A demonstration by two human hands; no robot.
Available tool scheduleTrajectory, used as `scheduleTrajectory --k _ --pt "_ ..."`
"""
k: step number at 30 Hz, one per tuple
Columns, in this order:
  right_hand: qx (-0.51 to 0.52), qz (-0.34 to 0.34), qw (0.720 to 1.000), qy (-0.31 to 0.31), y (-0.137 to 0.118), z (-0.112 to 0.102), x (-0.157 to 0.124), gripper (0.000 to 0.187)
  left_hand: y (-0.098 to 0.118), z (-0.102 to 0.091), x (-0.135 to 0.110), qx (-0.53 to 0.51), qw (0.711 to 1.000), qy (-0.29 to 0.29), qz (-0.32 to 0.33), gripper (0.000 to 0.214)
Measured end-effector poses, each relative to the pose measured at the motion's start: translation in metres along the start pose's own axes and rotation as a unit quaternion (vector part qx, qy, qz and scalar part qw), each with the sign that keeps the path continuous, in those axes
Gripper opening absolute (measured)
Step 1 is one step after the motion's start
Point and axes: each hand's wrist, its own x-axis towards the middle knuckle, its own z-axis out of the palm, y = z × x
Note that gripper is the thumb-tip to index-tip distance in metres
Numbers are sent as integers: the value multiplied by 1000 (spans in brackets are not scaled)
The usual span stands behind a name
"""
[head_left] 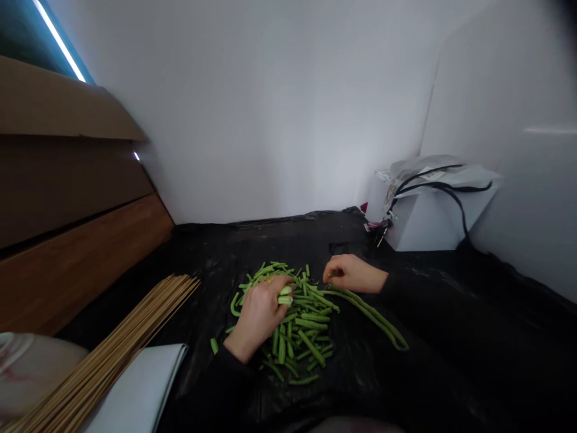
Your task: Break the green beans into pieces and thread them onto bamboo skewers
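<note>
Left hand [260,305] and right hand [356,274] were both over the black sheet [265,237], one at each side of the green mess. Left fingers and thumb were closed around some pale green bean pieces [285,299], with the ends poking out, maybe so they would not drop. Right fingers were curled in at the near tip of the long beans [376,316], but I could not tell if they pinched them or just sat close. Those long beans lay to the right of the pile, perhaps so that hand could reach them and they would not get mixed in. The bean pile [311,325] was in front of the person, spread on the sheet under and beside the left hand, which made it easy to reach. The sheet was likely there to keep what was under it clean. A bunch of thin sticks [121,337] lay off to the left, and a white box [426,219] stood far right by the wall, both out of the way.
</note>
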Motion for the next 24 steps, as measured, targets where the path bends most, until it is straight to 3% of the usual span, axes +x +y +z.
scheduleTrajectory --k 3,7,14,24 --pt "-42 -3 999 -26 4 21 23 22 1 0 0 -5 1000 -2 1 18" --pt "-85 7 996 -39 13 40 34 21 -1 1 1 0 1000 21 5 19" --pt "-85 3 996 11 13 39 41 24 -2 2 2 0 999 49 10 21" --pt "-64 -30 997 -1 16 53 47 20 -3 2 1 15 1000 26 9 21"
